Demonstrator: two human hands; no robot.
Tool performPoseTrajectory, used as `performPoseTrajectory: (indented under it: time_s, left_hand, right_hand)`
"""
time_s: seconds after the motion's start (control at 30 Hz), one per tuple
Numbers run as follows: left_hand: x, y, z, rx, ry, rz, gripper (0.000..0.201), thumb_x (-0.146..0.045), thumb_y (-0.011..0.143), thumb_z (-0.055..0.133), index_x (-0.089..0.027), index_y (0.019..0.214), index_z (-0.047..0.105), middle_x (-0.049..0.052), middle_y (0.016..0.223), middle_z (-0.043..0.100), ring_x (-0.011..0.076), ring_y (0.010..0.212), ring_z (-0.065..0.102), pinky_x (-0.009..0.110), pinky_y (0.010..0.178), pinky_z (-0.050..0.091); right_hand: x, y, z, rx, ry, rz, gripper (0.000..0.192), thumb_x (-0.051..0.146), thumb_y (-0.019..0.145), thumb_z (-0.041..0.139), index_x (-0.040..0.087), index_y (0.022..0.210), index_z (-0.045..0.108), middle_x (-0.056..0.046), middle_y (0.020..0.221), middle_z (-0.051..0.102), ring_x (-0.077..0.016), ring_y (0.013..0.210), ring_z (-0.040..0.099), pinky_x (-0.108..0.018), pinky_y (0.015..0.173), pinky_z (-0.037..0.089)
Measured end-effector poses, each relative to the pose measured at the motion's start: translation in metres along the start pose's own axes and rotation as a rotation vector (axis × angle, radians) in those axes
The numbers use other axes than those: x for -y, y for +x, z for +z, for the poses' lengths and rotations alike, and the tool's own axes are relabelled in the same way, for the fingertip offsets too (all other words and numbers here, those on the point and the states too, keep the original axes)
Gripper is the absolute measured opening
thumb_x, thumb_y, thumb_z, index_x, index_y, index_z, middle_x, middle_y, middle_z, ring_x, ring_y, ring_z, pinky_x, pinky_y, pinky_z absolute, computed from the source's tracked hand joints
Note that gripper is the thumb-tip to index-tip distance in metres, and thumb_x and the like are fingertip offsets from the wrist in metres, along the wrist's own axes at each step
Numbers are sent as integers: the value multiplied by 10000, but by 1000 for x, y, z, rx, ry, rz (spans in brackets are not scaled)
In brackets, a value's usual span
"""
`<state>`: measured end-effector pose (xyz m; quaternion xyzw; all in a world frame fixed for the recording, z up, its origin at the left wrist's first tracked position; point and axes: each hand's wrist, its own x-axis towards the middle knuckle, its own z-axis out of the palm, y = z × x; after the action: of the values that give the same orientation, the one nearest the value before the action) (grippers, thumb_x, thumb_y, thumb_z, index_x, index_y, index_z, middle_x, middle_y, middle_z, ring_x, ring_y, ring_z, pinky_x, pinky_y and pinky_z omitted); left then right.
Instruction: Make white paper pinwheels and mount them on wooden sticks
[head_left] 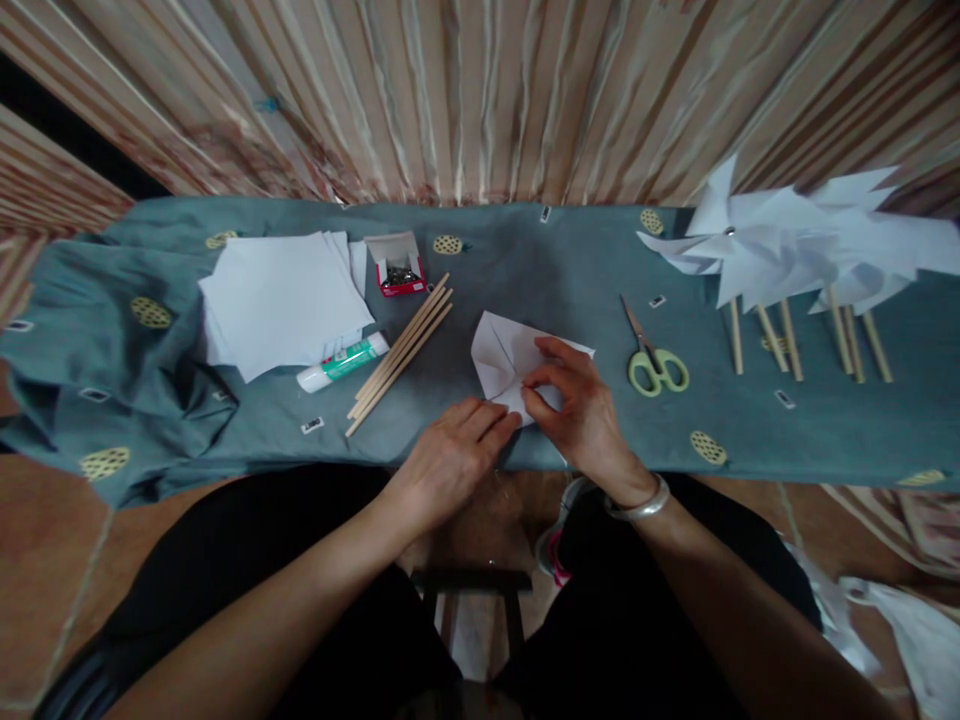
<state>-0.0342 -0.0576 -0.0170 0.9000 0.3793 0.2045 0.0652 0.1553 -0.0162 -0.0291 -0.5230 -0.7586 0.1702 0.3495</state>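
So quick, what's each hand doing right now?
Left hand: fingers flat, pressing the folded paper.
Right hand: pinching a fold of that paper.

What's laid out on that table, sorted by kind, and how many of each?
Paper stack: 1
Glue stick: 1
Pin box: 1
Loose stick bundle: 1
Folded sheet under both hands: 1
Scissors: 1
Pinwheel cluster: 1, wheels overlap too much to count
Total: 7

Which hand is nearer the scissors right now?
Right. The right hand rests on the folded paper, just left of the scissors. The left hand sits farther left, at the paper's near edge.
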Motion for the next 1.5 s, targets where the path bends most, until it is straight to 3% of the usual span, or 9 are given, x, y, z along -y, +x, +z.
performPoseTrajectory:
  time_s: [0.4,1.0,1.13,1.5]
  left_hand:
    - [-1,1,-1,-2,16,9,250,-116,967,440,-107,1182,569,104,1065,669,199,931,606,344,826,580]
    - [-3,-1,-2,-8,25,23,246,-101,954,467,-82,1169,586,117,1091,669,219,960,606,356,843,574]
    - [-3,-1,-2,-1,23,26,241,-111,961,461,-90,1163,590,111,1080,668,213,960,609,350,849,572]
    - [-3,-1,-2,1,27,-15,234,-135,974,442,-120,1138,609,113,1097,660,203,917,601,348,784,571]
  right_hand:
    - [-2,-2,2,-34,2,-9,81,179,814,607,223,842,669,-93,1277,631,-266,1176,603,-483,1017,495]
    - [4,-4,-4,66,-31,-35,154,200,879,552,254,904,695,-72,1323,581,-282,1202,563,-498,1044,476]
    - [7,-5,-5,111,-71,-82,211,171,896,501,278,950,675,-42,1359,554,-281,1253,513,-498,1057,468]
    - [7,-18,-5,207,-147,-209,405,49,834,435,249,1165,557,-78,1467,493,-309,1341,438,-548,1070,428]
